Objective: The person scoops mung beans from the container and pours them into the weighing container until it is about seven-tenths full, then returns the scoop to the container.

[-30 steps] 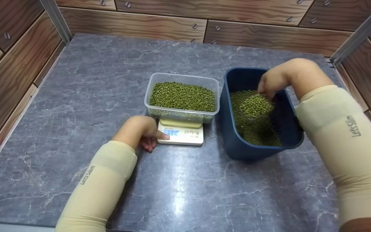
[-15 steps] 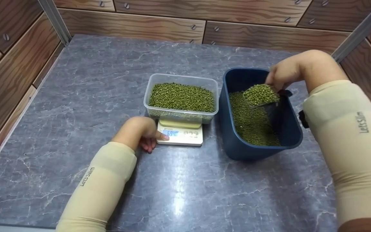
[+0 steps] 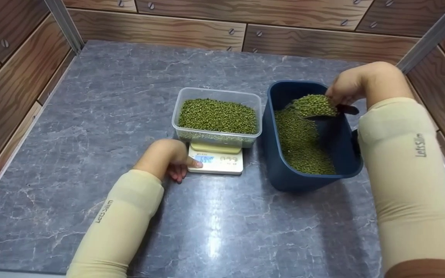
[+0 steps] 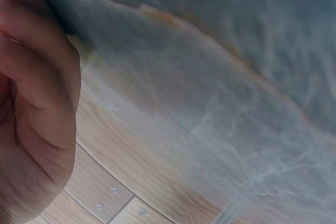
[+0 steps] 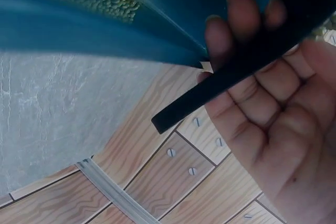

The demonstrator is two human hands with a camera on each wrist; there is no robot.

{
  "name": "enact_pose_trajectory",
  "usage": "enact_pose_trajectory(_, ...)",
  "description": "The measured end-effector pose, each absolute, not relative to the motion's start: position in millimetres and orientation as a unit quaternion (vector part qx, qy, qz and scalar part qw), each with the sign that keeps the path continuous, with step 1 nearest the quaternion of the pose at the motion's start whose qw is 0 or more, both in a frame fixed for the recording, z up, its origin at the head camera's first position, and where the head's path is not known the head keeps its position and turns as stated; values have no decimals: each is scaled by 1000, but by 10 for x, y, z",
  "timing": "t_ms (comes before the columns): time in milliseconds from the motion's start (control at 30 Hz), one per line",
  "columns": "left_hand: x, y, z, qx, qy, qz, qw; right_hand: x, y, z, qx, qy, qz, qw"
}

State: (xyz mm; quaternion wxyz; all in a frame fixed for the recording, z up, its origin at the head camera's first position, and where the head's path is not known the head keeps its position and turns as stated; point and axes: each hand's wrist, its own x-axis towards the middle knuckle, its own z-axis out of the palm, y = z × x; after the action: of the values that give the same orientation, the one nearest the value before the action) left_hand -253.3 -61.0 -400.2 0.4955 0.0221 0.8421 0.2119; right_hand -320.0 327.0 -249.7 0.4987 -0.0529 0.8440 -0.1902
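My right hand grips a dark-handled scoop heaped with green mung beans, held over the blue bin. In the right wrist view the scoop's flat black handle runs across the curled fingers and sticks out past them. More mung beans cover the bin's floor. A clear plastic container, well filled with mung beans, sits on a white kitchen scale with a lit display. My left hand rests its thumb on the scale's front left corner, its other fingers beside it on the left.
The bin stands close to the right of the container and scale. A grey marbled tabletop carries everything. Wood-patterned panels with metal corner posts border the back and sides.
The right hand has lifted the loaded scoop from the beans toward the bin's back right and tilted it, its handle now showing at the right. The left hand and scale stay put.
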Motion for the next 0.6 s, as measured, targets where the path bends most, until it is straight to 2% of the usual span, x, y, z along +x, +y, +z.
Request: enact_pose_trajectory(600, -2524, -611, -4003, 17, 842, 219, 493, -3181, 3282, -2455, -56, 844, -184, 500)
